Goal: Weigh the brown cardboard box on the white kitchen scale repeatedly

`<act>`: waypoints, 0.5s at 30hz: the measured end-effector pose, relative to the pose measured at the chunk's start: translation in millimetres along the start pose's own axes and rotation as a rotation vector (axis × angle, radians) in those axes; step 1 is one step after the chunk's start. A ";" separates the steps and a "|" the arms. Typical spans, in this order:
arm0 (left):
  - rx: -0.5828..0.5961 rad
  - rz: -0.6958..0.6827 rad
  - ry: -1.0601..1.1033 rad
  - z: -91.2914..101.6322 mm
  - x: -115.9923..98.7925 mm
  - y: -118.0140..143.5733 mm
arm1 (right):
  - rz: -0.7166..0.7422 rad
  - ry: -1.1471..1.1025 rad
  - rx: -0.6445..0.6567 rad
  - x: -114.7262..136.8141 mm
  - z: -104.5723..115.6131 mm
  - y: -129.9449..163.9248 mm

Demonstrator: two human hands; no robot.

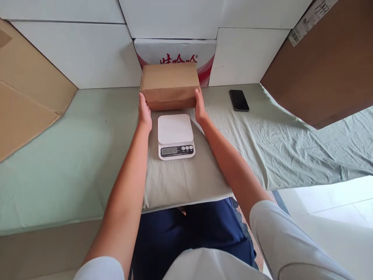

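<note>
Between my two hands is a closed brown cardboard box (171, 83), near the back of the cloth-covered table. My left hand (145, 112) grips its left end, thumb up along the front corner. At the right end my right hand (199, 105) grips the box in the same way. The fingers of both hands are partly hidden behind it, and I cannot tell whether its underside touches the table. Just in front of the box, between my forearms, lies a white kitchen scale (175, 130); its small display looks blank.
A black phone (239, 100) lies to the right on the green cloth (84, 155). Large cardboard boxes stand at the left (32, 85) and right (323, 70). Behind, a white box with red lettering (177, 48) sits among white panels (175, 17).
</note>
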State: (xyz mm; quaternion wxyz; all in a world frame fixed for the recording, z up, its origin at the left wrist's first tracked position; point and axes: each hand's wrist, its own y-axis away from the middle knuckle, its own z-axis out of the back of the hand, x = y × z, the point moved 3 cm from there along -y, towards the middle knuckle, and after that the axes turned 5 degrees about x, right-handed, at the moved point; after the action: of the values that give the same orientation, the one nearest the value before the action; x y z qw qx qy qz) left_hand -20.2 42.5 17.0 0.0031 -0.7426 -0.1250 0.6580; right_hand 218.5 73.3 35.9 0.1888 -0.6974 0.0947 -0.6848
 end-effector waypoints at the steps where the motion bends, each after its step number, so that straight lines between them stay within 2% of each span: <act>1: 0.017 -0.020 0.000 0.6 7.3 -1.3 | -0.012 -0.001 0.003 -5.8 -2.1 0.2; 4: 0.050 -0.070 0.004 3.7 22.3 -0.5 | -0.012 0.002 0.021 -17.1 -6.2 4.0; 7: 0.016 -0.074 -0.003 13.7 26.0 -1.8 | -0.028 -0.005 0.000 -24.7 1.2 -1.3; 9: -0.021 -0.075 -0.065 28.7 22.0 -4.0 | -0.068 -0.015 -0.102 -29.6 20.1 -12.4; 11: -0.022 -0.068 -0.177 47.5 14.5 -5.9 | -0.100 -0.036 -0.248 -33.4 48.6 -24.5; 13: -0.004 -0.040 -0.245 63.4 7.2 -6.4 | -0.136 -0.075 -0.317 -36.2 75.7 -32.7; 15: -0.019 -0.002 -0.191 70.3 2.9 -5.6 | -0.162 -0.111 -0.316 -37.7 92.1 -33.8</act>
State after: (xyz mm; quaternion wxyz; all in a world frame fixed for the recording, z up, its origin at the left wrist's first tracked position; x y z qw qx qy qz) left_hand -89.7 37.3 5.6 -0.0152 -0.6764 -0.1319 0.7245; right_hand 303.8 131.1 15.4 0.0261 -0.7606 0.1339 -0.6348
